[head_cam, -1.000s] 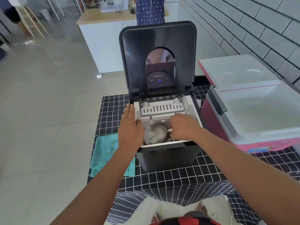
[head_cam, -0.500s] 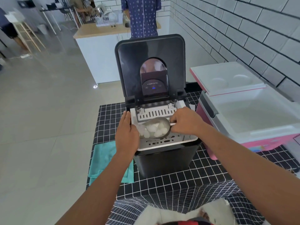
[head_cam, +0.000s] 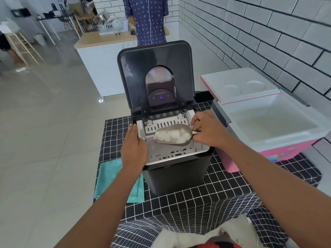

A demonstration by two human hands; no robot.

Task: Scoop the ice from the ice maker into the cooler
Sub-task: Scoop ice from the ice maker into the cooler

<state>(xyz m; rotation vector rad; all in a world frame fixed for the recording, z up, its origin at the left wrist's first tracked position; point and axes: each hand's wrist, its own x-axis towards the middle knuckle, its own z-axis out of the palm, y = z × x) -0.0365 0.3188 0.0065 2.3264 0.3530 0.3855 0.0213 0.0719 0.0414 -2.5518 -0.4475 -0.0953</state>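
Note:
A black ice maker stands on the checked tablecloth with its lid raised. My right hand grips the handle of a metal scoop, held just above the white ice basket. Several white ice pieces fill the scoop. My left hand rests flat against the ice maker's left rim, fingers straight. To the right stands a pink cooler with its white lid swung open; its white inside looks bare.
A teal cloth lies on the table left of the ice maker. A white brick wall runs behind the cooler. Beyond the table are a wooden-topped counter and a person in a blue patterned garment.
The scoop has come up out of the ice basket loaded with ice and moved slightly right. My left hand has stayed on the ice maker's left rim.

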